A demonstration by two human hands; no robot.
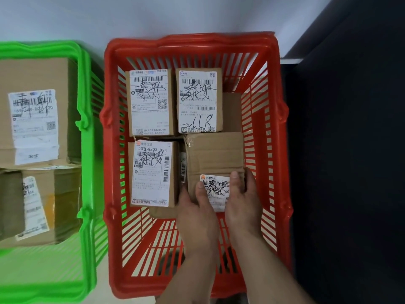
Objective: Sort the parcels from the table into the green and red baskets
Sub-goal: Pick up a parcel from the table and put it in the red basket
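Note:
A red basket (282,132) fills the middle of the view. Inside it lie three labelled cardboard parcels: one at the back left (151,102), one at the back right (198,99) and one at the front left (153,172). Both hands reach into the basket and grip a fourth cardboard parcel (214,154) at its near end, at the front right. My left hand (195,207) holds its left side with the thumb on top. My right hand (243,198) holds its right side, thumb on the white label. The green basket (86,119) stands to the left.
Two larger labelled cardboard boxes sit in the green basket, one at the back (37,115) and one nearer (41,205). A dark surface (350,150) runs along the right side of the red basket. The floor behind the baskets is pale.

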